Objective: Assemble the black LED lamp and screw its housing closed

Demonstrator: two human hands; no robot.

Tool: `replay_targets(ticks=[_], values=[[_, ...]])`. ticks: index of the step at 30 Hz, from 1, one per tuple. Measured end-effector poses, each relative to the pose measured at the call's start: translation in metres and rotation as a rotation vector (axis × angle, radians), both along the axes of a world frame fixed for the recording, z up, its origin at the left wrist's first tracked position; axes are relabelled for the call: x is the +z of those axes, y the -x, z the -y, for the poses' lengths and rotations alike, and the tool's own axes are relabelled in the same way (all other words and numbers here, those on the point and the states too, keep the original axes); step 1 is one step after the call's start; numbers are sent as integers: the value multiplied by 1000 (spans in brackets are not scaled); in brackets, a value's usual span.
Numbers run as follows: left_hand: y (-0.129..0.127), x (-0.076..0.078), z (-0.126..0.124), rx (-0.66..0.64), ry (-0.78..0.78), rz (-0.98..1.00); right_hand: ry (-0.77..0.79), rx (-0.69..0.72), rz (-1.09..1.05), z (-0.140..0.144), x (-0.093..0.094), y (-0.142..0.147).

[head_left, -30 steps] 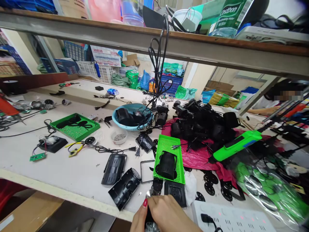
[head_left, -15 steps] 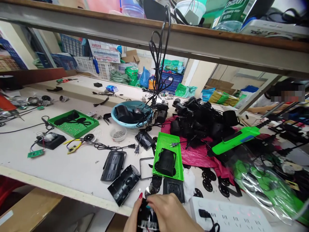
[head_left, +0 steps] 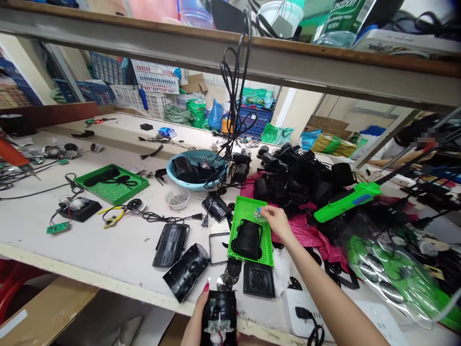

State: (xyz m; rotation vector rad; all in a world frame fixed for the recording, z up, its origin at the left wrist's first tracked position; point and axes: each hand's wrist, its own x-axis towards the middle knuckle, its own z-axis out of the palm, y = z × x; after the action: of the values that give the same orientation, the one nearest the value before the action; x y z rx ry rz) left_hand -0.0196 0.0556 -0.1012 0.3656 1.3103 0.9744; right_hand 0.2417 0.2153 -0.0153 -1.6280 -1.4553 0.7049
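Observation:
At the table's front edge, my left hand (head_left: pixel 196 317) grips a black plastic housing half (head_left: pixel 219 307). Inside that half sit a clear plastic part (head_left: pixel 218 327) and red wiring. My right hand (head_left: pixel 276 222) reaches forward over the bright green perforated tray (head_left: pixel 268 250), fingertips pinched on a small shiny clear piece (head_left: pixel 258 215); its exact kind is hard to make out. Just below the fingers, a black cylindrical housing (head_left: pixel 248 239) lies in the tray. Two more black housing halves (head_left: pixel 171 244) (head_left: pixel 187 273) rest to the left of the tray.
A white power strip (head_left: pixel 298 307) lies under my right forearm. Black housings (head_left: pixel 302 173) are heaped on pink plastic behind. A blue basket (head_left: pixel 196 185), a bowl of screws (head_left: pixel 177 199) and another green tray (head_left: pixel 139 190) stand farther left. A shelf beam (head_left: pixel 180 53) crosses overhead.
My right hand has left the housing half and moved forward to the perforated tray. My left hand still holds the housing half, now tilted more upright into view.

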Motion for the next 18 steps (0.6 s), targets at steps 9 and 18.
replay_targets(ticks=[9,18], values=[[-4,13,9,38,51,-1,-113,-160,-54,-23,-2,-13],[-2,1,-21,33,160,-10,-100,-123,-331,0,-16,-10]])
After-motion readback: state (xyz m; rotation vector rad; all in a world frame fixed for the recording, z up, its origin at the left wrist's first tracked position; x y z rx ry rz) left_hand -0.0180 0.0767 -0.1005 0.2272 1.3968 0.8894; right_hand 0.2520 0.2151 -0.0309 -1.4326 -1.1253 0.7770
